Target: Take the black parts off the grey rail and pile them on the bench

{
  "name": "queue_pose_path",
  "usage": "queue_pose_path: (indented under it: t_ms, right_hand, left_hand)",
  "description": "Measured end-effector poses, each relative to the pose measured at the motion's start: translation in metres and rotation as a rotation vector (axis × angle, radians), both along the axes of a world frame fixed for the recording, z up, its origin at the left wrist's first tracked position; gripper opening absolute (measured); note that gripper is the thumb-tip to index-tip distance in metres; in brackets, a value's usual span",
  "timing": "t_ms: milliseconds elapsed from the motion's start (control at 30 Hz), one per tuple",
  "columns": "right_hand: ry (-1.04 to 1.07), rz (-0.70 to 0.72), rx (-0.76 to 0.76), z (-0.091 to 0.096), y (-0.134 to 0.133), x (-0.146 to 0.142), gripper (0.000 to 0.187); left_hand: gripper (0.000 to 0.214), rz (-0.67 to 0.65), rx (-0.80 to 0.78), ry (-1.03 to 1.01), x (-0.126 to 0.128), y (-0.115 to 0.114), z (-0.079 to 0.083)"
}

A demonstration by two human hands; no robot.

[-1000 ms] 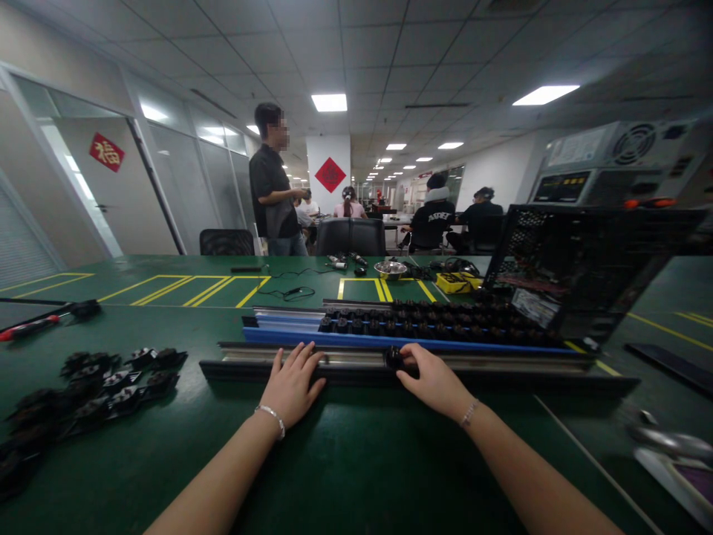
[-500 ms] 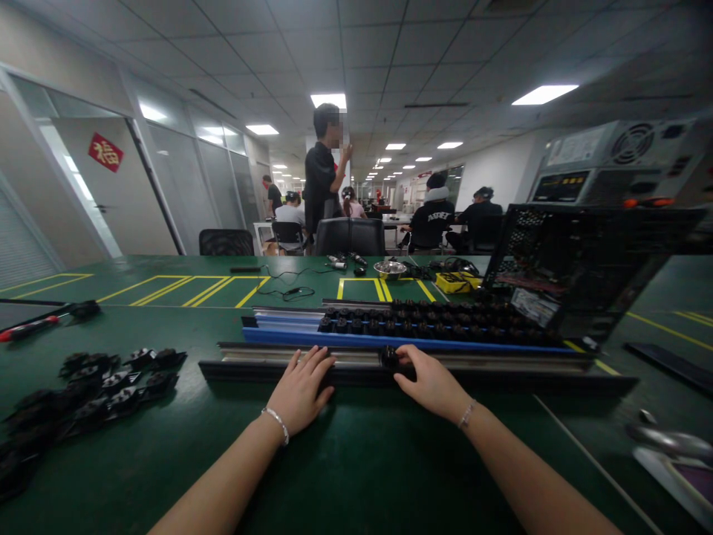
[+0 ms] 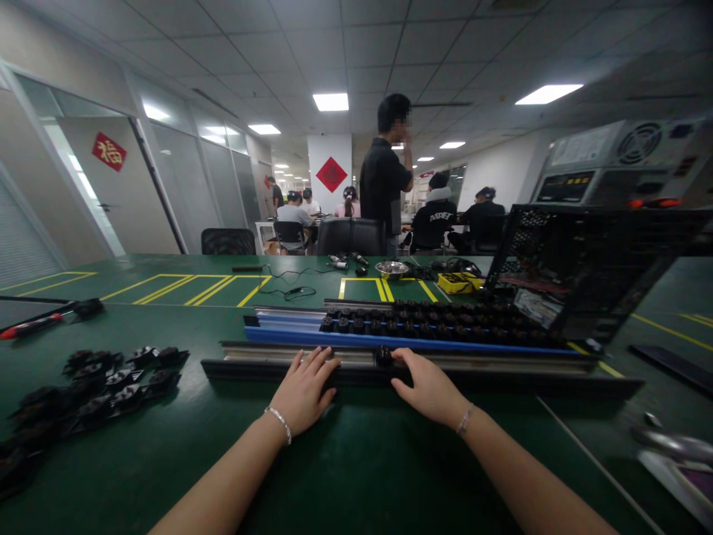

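Note:
A long black rail point(image 3: 501, 379) with a bare metal channel lies across the green table in front of me. Within its channel, near the middle, sits a small black part point(image 3: 383, 357); its exact kind is unclear. My left hand point(image 3: 306, 390) rests on the rail to the left of that part, fingers spread, holding nothing. At the part's right side is my right hand point(image 3: 426, 386), its index fingertip against or very close to it. The right thumb stays apart, lower down at the rail's front edge. Other right fingers are partly hidden.
Behind lies a blue rail point(image 3: 390, 343) filled with black parts. Loose black parts point(image 3: 94, 390) are piled left. An open computer case point(image 3: 584, 267) stands right. Farther back are a metal bowl point(image 3: 391, 270) and a yellow item point(image 3: 460, 283). A person point(image 3: 384, 178) stands beyond the table.
The small black part has shifted slightly left in the rail, and my right hand with it. My left hand has stayed nearly still. The standing person has moved right.

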State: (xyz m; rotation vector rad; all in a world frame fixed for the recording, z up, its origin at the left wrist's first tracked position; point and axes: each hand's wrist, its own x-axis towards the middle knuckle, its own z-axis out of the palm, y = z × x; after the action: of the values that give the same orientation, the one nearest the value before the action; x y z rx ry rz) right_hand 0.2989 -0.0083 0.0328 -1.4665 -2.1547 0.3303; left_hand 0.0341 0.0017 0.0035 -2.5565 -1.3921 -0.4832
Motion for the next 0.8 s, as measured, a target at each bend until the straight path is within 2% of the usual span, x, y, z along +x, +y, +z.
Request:
queue_pose_path:
  t_ms: [533,800]
  right_hand:
    - [-0.155,0.072,0.103,-0.006,-0.002,-0.005,0.045]
    - [-0.278,0.079,0.11,-0.015,0.001,-0.006,0.051]
  left_hand:
    - [0.062,-0.009,-0.034,0.081,0.028,-0.011,0.005]
    - [0.068,0.054,-0.081,0.082,0.064,-0.013,0.005]
